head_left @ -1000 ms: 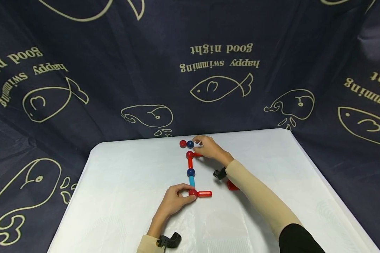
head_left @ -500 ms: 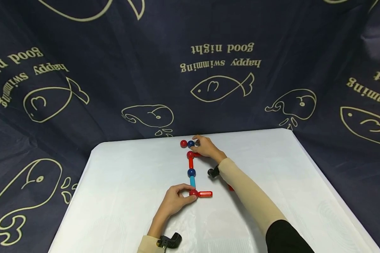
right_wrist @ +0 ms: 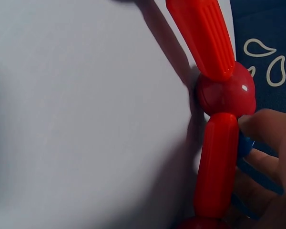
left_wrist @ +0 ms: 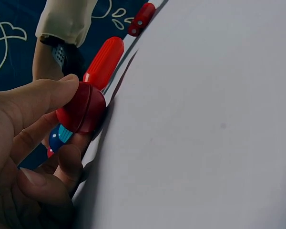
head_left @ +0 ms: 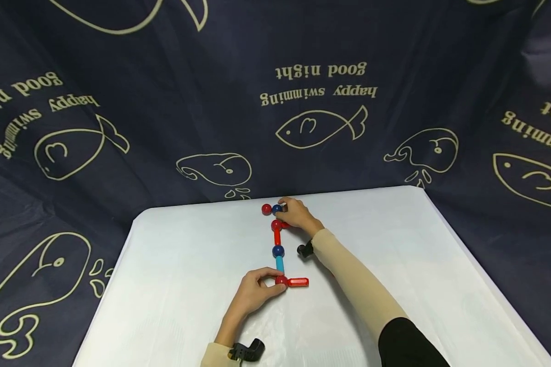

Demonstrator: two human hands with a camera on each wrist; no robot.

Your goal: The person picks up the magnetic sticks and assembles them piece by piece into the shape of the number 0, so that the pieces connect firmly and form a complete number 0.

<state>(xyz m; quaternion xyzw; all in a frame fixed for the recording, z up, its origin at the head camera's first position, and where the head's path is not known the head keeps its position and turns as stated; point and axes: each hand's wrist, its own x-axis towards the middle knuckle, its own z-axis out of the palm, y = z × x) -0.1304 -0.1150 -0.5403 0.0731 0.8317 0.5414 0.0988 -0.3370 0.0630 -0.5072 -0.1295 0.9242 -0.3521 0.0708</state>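
In the head view my left hand [head_left: 256, 291] pinches a red ball [head_left: 281, 281] at the near end of a ball-and-rod chain. A red rod [head_left: 298, 282] sticks out rightward from that ball. A light-blue rod [head_left: 280, 265] runs away from it to a dark-blue ball [head_left: 278, 251]. Beyond come a red rod [head_left: 277, 237] and another red ball [right_wrist: 226, 93], from which a further red rod [head_left: 285, 225] runs under my right hand [head_left: 298, 214]. That hand pinches a second blue ball [head_left: 277, 209] at the back, its fingertips partly covering it.
A loose-looking red ball [head_left: 266, 209] sits left of the back blue ball, near the far edge of the white table [head_left: 188, 265]. Red rods with metal ends [left_wrist: 142, 19] lie to the right, mostly under my right forearm in the head view. A dark patterned cloth [head_left: 321, 168] hangs behind.
My right hand and forearm have shifted a little left, the fingers closing in over the back blue ball. The left hand keeps its hold on the near red ball.
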